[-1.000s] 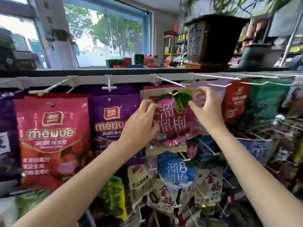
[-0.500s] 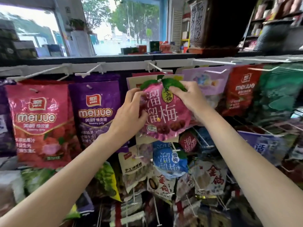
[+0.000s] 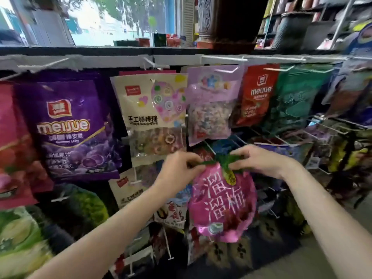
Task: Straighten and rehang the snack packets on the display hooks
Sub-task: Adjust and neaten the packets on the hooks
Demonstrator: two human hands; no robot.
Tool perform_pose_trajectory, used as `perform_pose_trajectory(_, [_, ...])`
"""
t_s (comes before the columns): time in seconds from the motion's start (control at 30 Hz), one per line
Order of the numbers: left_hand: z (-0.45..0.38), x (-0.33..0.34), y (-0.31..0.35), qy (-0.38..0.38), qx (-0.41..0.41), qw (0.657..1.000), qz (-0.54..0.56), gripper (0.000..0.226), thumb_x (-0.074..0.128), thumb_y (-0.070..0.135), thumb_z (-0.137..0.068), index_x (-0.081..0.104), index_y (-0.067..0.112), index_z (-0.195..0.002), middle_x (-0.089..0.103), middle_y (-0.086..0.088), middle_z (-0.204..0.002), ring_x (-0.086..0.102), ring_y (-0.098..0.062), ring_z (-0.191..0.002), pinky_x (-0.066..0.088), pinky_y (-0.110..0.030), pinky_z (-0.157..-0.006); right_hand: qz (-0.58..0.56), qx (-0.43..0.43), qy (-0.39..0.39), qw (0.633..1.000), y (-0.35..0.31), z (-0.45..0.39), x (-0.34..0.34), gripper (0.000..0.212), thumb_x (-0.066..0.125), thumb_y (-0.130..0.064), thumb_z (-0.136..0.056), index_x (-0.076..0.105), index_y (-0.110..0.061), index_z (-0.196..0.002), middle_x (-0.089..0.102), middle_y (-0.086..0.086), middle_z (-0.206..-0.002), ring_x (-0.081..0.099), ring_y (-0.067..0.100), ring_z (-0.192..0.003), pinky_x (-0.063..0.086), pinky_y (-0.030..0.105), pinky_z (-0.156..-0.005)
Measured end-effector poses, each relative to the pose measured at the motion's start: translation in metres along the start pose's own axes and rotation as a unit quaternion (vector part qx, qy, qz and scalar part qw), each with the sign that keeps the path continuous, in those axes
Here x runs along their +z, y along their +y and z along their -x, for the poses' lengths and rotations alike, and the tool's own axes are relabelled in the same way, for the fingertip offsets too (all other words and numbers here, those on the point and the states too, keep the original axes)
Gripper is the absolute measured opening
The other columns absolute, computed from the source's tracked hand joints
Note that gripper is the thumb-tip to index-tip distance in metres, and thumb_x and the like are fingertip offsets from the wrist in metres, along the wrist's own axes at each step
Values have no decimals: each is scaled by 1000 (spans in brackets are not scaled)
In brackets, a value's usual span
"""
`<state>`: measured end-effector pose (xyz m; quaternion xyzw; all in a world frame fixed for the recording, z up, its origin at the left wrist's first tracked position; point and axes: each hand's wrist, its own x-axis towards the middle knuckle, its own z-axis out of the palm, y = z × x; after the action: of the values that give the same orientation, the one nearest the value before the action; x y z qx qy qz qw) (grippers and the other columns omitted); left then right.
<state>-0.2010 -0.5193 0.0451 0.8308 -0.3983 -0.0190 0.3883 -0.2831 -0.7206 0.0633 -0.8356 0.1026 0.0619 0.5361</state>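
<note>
Left hand (image 3: 177,170) and right hand (image 3: 259,160) pinch the pink plum packet (image 3: 223,202) by its green top, long axis hanging toward six o'clock, hooks (image 3: 209,148) near twelve.

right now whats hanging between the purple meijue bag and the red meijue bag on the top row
In the head view, two packets hang between the purple meijue bag and the red meijue bag: a cream lollipop packet, then a lilac candy packet.
</note>
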Motion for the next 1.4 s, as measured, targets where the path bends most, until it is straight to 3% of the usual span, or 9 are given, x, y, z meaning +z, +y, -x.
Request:
perform_pose_trajectory(0.1, [-14,52,-12,-63,-39,996,-42,19,62,26,-88,73,15,-99,72,2,-96,62,-7,-83,40,-10,-66,104,41,-16,994,43,-14,7,9,69,-14,-82,71,-22,-78,66,-17,-73,57,3,-76,42,16,-72])
perform_pose_trajectory(0.17, [-31,75,-21,-74,-85,992,-57,20,60,26,-89,72,14,-101,71,1,-100,63,-10,-88,41,-15,-69,65,28,22,997,69,-28,11,11,65,-17,-86,72,-12,-94,67,-8,-84,57,3,-81,42,8,-65])
perform_pose_trajectory(0.23, [-50,92,-28,-86,-128,986,-64,21,60,25,-90,72,13,-102,70,0,-101,63,-12,-90,43,-19,-73,4,-5,76,997,91,-46,7,18,64,-14,-87,69,-4,-101,66,-2,-90,58,3,-81,43,10,-67])
perform_pose_trajectory(0.43, [-96,127,-37,-35,-216,973,-71,21,60,25,-89,72,10,-98,71,-7,-91,64,-19,-75,52,-30,-67,-2,-24,143,989,122,-106,-17,8,68,-12,-83,67,-10,-75,57,-6,-67,51,6,-67,35,19,-60])
perform_pose_trajectory(0.6, [-85,123,-37,11,-212,967,-144,22,59,27,-90,71,15,-103,71,1,-98,61,-11,-81,44,-20,-72,73,-93,50,992,129,-130,-31,18,70,-13,-81,71,-5,-97,61,-10,-78,53,-2,-72,38,10,-63])
perform_pose_trajectory(0.83, [-90,120,-23,65,-202,965,-155,19,59,27,-90,73,17,-97,73,0,-87,64,-13,-80,46,-23,-72,53,-136,37,989,116,-132,-47,6,73,-17,-78,73,-11,-79,64,-8,-70,56,-4,-62,42,12,-60])
perform_pose_trajectory(0.97, [-99,121,-27,32,-235,964,-119,16,59,22,-90,72,14,-91,70,-1,-65,65,-10,-57,56,-30,-69,85,-105,-3,991,104,-134,-53,18,72,-18,-79,73,-4,-90,63,-8,-76,55,0,-70,41,16,-65])
perform_pose_trajectory(1.3, [-100,121,-36,-29,-246,957,-152,16,58,19,-90,72,10,-89,70,-6,-81,65,-21,-74,54,-33,-70,118,-47,-49,991,105,-140,-51,20,69,-16,-82,72,-3,-97,62,-6,-80,52,-2,-69,39,16,-67])
perform_pose_trajectory(1.4, [-105,123,-42,-19,-238,959,-155,18,57,15,-90,72,7,-85,70,-6,-84,63,-20,-77,48,-30,-68,147,-50,9,988,107,-146,-46,17,68,-17,-83,73,-6,-95,64,-4,-82,56,3,-75,42,20,-71])
